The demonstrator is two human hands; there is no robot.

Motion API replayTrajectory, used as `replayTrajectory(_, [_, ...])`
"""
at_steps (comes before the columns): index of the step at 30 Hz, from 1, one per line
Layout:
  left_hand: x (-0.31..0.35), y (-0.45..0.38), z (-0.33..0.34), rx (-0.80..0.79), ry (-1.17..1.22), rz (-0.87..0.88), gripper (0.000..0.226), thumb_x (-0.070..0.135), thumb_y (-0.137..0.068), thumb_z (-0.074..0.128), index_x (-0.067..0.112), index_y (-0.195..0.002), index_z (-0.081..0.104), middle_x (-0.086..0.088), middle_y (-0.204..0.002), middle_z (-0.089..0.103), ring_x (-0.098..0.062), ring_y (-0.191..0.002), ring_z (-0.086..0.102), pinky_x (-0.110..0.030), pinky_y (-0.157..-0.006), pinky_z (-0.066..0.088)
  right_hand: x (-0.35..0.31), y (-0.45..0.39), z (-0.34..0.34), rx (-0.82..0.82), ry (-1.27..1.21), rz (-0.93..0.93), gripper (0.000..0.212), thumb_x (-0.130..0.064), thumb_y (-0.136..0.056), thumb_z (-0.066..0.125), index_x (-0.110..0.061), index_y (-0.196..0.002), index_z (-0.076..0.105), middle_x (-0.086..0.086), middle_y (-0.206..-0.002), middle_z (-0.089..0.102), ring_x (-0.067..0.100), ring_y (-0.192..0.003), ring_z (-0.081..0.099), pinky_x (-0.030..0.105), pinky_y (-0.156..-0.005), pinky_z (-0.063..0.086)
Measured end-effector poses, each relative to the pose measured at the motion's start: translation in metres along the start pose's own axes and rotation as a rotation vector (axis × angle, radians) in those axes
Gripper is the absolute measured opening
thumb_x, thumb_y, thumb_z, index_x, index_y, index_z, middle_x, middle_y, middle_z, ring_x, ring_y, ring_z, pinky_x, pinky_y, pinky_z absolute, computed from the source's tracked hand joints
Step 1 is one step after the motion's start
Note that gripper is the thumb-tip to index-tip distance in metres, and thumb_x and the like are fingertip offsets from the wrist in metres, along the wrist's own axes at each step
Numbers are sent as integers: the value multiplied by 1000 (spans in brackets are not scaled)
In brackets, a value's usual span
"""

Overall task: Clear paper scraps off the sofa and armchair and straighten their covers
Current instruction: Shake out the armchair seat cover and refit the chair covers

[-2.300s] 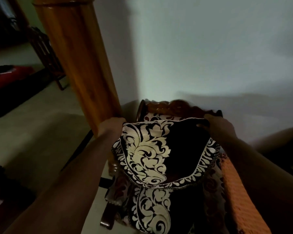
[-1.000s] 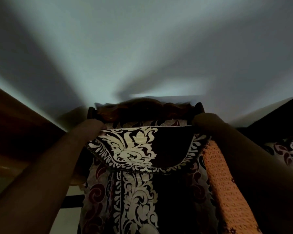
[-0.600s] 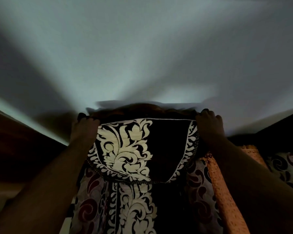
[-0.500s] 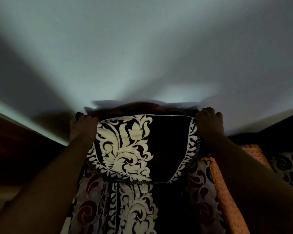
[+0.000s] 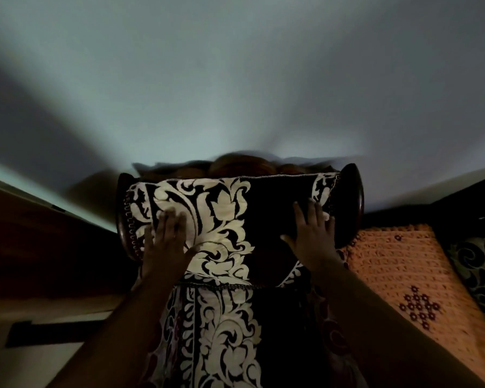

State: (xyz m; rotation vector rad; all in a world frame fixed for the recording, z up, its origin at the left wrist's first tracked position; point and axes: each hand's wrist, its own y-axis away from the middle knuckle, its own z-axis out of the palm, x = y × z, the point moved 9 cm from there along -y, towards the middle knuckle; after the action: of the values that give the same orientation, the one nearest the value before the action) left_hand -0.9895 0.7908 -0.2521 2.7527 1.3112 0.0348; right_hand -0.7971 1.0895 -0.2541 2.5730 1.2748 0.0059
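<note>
Smoothing cover [image 5: 221,219] flat against top of armchair [image 5: 354,191] backrest. Left hand [image 5: 165,245] pressed flat on pale leaf pattern, fingers straight and close together. Right hand [image 5: 314,239] pressed flat on dark half, fingers spread. Neither hand gripping cloth; hands well apart, one near each side edge.

Cover location: draped over backrest top between two dark wooden posts, upper hem just below carved wooden crest, lower scalloped edge hanging down front and overlapping longer patterned runner [image 5: 221,337] below. Long axis running side to side across backrest; pointed lower edge directed downward toward seat. Top hem looking roughly level, slightly lower toward right; judged close to square.

Step in hand, judged: straightening of armchair cover, pressing-out stage. Next move probably calling for outward and downward sweep of both palms to push wrinkles toward edges, light pressure only, since loose cloth likely to slide on backrest. No paper scraps visible in dim light; cannot tell whether any remain. Orange knitted cloth [image 5: 398,275] lying just beside chair at right.
</note>
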Motion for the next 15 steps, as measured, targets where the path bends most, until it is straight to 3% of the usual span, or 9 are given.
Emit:
replayTrajectory(3, [-28,0,16,-19,74,-104,97,72,-90,42,19,-161,4,-14,-168,2,-33,-155,4,-58,-122,14,27,-6,11,-72,-62,76,110,-74,-84,54,-33,-157,-18,6,-167,-19,32,-153,-14,66,-118,13])
replayTrajectory(7, [-50,-7,20,-38,208,-180,103,75,-87,43,19,-161,0,-13,-168,-4,-33,-155,4,-57,-121,22,48,-18,5,-162,-128,177,127,-73,-76,67,-26,-158,-18,9,-167,-15,40,-153,1,63,-116,23])
replayTrajectory(11, [-18,2,12,-35,154,-61,99,80,-89,24,17,-161,-1,-14,-168,-6,-32,-155,-1,-53,-124,12,14,-5,-7,-13,-21,61,107,-67,-88,55,-20,-160,-8,14,-167,-12,34,-154,-8,60,-122,11])
replayTrajectory(15, [17,17,28,-101,53,98,101,80,-86,20,17,-161,-5,-13,-167,-11,-32,-155,-8,-56,-123,11,-31,21,26,-51,27,-109,107,-68,-88,54,-29,-158,-17,9,-165,-22,31,-152,-17,60,-122,7])
